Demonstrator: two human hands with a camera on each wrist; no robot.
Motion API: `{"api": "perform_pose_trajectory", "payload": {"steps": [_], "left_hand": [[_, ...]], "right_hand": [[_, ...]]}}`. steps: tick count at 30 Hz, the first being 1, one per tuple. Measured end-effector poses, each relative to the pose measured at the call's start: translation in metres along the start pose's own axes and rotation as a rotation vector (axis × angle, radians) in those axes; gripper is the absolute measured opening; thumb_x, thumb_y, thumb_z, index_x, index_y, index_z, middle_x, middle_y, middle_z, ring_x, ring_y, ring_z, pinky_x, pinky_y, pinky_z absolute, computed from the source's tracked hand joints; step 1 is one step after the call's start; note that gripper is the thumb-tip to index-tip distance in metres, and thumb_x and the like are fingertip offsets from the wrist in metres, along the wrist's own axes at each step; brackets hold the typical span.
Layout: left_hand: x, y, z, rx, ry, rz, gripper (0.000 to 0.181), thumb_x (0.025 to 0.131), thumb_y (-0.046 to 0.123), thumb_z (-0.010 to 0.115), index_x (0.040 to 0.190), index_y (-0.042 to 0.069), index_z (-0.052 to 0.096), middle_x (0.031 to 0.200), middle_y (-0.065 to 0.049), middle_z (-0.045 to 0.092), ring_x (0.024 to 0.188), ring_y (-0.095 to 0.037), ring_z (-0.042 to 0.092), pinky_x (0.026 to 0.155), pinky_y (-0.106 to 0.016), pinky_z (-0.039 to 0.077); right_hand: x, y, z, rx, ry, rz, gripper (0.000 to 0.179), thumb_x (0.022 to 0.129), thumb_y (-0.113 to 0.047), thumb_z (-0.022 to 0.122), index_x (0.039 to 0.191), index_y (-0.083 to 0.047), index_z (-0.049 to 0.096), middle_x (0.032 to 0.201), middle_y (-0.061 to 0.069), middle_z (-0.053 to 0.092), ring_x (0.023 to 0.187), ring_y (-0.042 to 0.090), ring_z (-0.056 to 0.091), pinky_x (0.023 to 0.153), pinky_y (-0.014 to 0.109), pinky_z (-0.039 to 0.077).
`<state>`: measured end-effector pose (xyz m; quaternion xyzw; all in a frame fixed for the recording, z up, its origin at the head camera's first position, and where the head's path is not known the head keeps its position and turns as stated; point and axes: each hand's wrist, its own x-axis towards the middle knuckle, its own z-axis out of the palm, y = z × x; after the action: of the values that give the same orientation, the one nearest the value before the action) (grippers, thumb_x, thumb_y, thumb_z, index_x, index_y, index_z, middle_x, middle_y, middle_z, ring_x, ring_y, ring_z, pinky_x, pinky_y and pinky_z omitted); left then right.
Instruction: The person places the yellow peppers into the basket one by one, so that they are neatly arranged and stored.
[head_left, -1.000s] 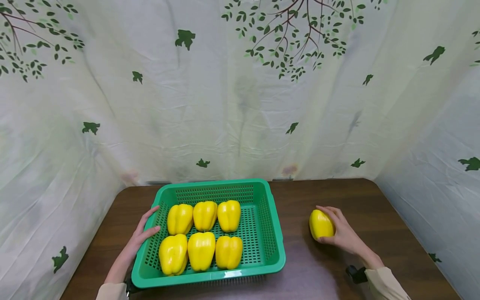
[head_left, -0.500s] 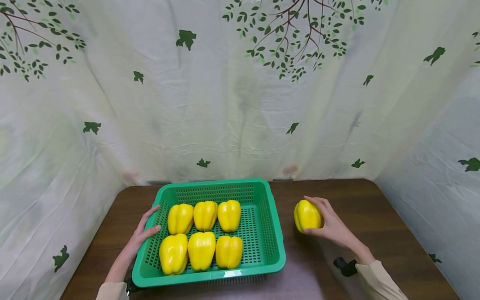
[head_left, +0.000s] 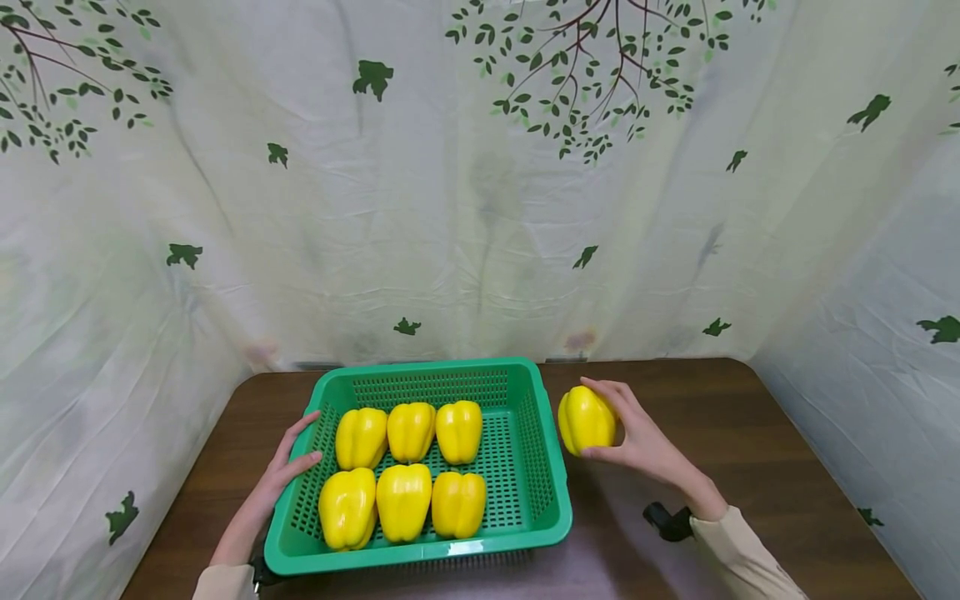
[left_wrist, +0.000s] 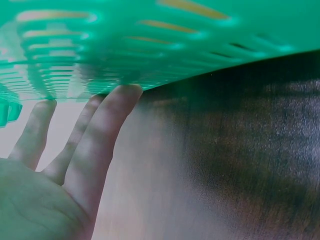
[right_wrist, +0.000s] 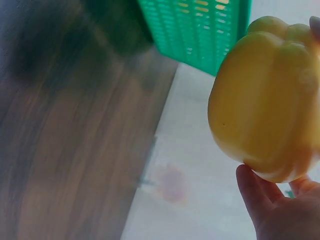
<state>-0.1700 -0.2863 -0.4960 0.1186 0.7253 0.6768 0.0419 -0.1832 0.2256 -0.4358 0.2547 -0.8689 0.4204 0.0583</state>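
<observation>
In the head view my right hand holds a yellow bell pepper just outside the right wall of the green basket. Its fingers and thumb span the pepper, which fills much of the right wrist view, with fingertips against its underside. At the basket's left side my left hand holds the rim, thumb and index finger over the edge. From the left wrist, several extended fingers touch the slotted outer wall from below. Two rows of yellow bell peppers lie inside the basket, toward its left and middle.
The basket stands on a dark brown wooden table. A pale cloth curtain printed with leaves and branches hangs behind the table and along both sides. A small black device sits at the right wrist.
My right hand has carried its bell pepper leftward and a little farther back, from the right part of the table to beside the basket. The left hand and basket stay in place.
</observation>
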Motion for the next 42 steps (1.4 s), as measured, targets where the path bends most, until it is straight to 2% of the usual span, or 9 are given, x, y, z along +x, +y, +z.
{"api": "perform_pose_trajectory", "payload": {"steps": [4, 8, 15, 20, 24, 32, 38, 42], "left_hand": [[0.000, 0.001, 0.000, 0.001, 0.004, -0.022, 0.055, 0.101, 0.008, 0.039, 0.151, 0.018, 0.018, 0.143, -0.014, 0.015, 0.109, 0.000, 0.051, 0.081, -0.028, 0.052], [0.000, 0.001, 0.000, -0.005, -0.003, -0.011, 0.054, 0.101, 0.007, 0.038, 0.151, 0.018, 0.019, 0.143, -0.014, 0.015, 0.110, 0.000, 0.051, 0.081, -0.028, 0.052], [-0.001, 0.000, 0.000, -0.011, -0.003, -0.007, 0.054, 0.101, 0.007, 0.038, 0.151, 0.018, 0.019, 0.138, -0.004, 0.022, 0.110, -0.001, 0.051, 0.081, -0.028, 0.052], [-0.001, 0.000, 0.000, -0.006, 0.000, -0.005, 0.054, 0.101, 0.007, 0.038, 0.151, 0.016, 0.019, 0.137, -0.002, 0.025, 0.109, -0.001, 0.052, 0.082, -0.027, 0.052], [-0.001, 0.000, 0.000, -0.006, 0.004, -0.011, 0.054, 0.101, 0.007, 0.039, 0.151, 0.016, 0.020, 0.137, -0.003, 0.026, 0.109, -0.001, 0.052, 0.082, -0.027, 0.051], [-0.001, 0.001, 0.001, -0.008, 0.004, -0.026, 0.055, 0.101, 0.008, 0.039, 0.151, 0.017, 0.018, 0.143, -0.015, 0.018, 0.109, -0.001, 0.052, 0.081, -0.028, 0.052], [0.000, 0.001, -0.001, -0.005, -0.002, -0.008, 0.054, 0.101, 0.007, 0.038, 0.150, 0.019, 0.020, 0.138, -0.001, 0.023, 0.109, -0.001, 0.051, 0.082, -0.028, 0.052], [0.000, 0.000, -0.001, -0.004, -0.007, -0.004, 0.054, 0.101, 0.007, 0.039, 0.150, 0.021, 0.021, 0.137, 0.002, 0.024, 0.109, -0.001, 0.051, 0.082, -0.027, 0.051]], "right_hand": [[0.004, -0.006, 0.004, 0.010, -0.012, -0.013, 0.087, 0.073, -0.023, 0.083, 0.146, -0.018, 0.037, 0.135, 0.008, 0.035, 0.114, 0.028, 0.045, 0.084, 0.047, 0.047], [0.008, -0.011, 0.008, 0.021, -0.025, -0.029, 0.087, 0.075, -0.024, 0.082, 0.147, -0.019, 0.035, 0.135, 0.007, 0.035, 0.114, 0.027, 0.045, 0.084, 0.047, 0.046], [0.014, -0.022, 0.015, 0.023, -0.043, -0.054, 0.085, 0.075, -0.028, 0.081, 0.146, -0.020, 0.036, 0.135, 0.006, 0.036, 0.113, 0.026, 0.045, 0.085, 0.047, 0.046], [0.018, -0.030, 0.021, 0.028, -0.061, -0.079, 0.084, 0.075, -0.030, 0.081, 0.145, -0.018, 0.037, 0.135, 0.005, 0.037, 0.114, 0.024, 0.045, 0.086, 0.047, 0.046], [0.021, -0.035, 0.025, 0.012, -0.072, -0.085, 0.083, 0.075, -0.032, 0.081, 0.145, -0.019, 0.038, 0.136, 0.003, 0.037, 0.115, 0.023, 0.042, 0.087, 0.047, 0.045], [0.026, -0.041, 0.035, 0.012, -0.107, -0.093, 0.082, 0.076, -0.035, 0.080, 0.145, -0.021, 0.037, 0.141, 0.004, 0.033, 0.121, 0.023, 0.039, 0.089, 0.049, 0.044], [0.029, -0.044, 0.045, 0.031, -0.142, -0.081, 0.082, 0.076, -0.035, 0.079, 0.145, -0.019, 0.038, 0.140, 0.006, 0.033, 0.119, 0.024, 0.041, 0.091, 0.049, 0.044], [0.029, -0.044, 0.052, 0.029, -0.161, -0.084, 0.082, 0.076, -0.035, 0.080, 0.145, -0.018, 0.039, 0.140, 0.006, 0.034, 0.121, 0.024, 0.039, 0.092, 0.049, 0.043]]}}
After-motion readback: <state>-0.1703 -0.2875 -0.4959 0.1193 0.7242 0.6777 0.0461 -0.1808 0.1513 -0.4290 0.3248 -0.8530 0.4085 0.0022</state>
